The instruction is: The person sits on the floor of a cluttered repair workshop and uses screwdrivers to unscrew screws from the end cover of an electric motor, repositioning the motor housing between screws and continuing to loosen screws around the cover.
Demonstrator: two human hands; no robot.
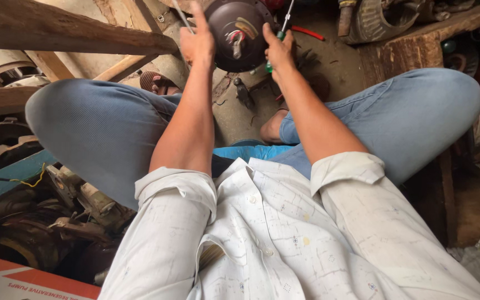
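A bare concrete floor (334, 61) is carrying the clutter of a cramped workshop: a red wire (308, 33) is lying near the top, a small dark metal part (243, 91) is resting at centre, and worn motor housings (23, 233) are crowding the left.

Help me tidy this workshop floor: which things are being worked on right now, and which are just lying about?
In use:
round dark brown metal motor housing
green-handled screwdriver, in right hand
left hand, steadying the housing

Lying about:
rusty metal motor parts
rough wooden beam
red wire
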